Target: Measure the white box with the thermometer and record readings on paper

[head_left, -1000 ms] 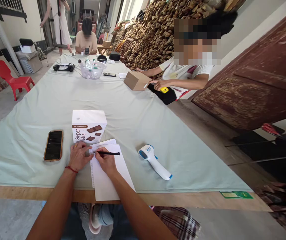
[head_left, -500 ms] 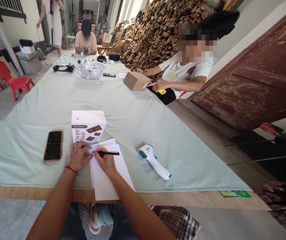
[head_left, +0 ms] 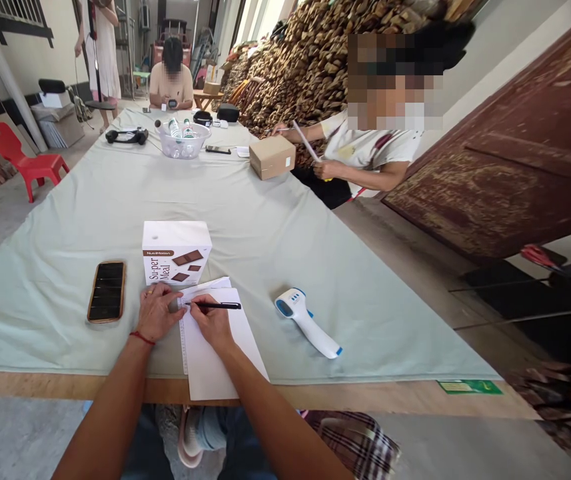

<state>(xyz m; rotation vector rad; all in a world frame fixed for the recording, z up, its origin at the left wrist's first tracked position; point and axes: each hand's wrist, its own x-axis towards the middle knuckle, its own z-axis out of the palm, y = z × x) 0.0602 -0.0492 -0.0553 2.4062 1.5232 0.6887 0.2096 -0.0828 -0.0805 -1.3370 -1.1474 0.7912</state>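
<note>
A black pen (head_left: 225, 306) is pinched in my right hand (head_left: 211, 321), its tip on the upper left part of a white notebook (head_left: 225, 360). My left hand (head_left: 158, 313) lies at the notebook's upper left edge, thumb and forefinger apart, with a red string around the wrist. Just beyond my left fingers stands a white "Super Meal" box (head_left: 177, 252) with chocolate pieces printed on it. To the left a phone (head_left: 106, 291) lies flat in an orange-brown case. On the right lies a white and blue infrared thermometer (head_left: 309, 323).
Pale green cloth (head_left: 245, 220) covers the table. At the right edge a co-worker (head_left: 370, 143) sits behind a cardboard box (head_left: 272, 158). Farther off are a clear basin (head_left: 182, 145) of bottles, another seated person (head_left: 171, 77) and a red chair (head_left: 30, 160).
The co-worker at right now holds up a white strip, and the cardboard box has turned slightly. A standing person at the back has shifted. My hands have barely moved.
</note>
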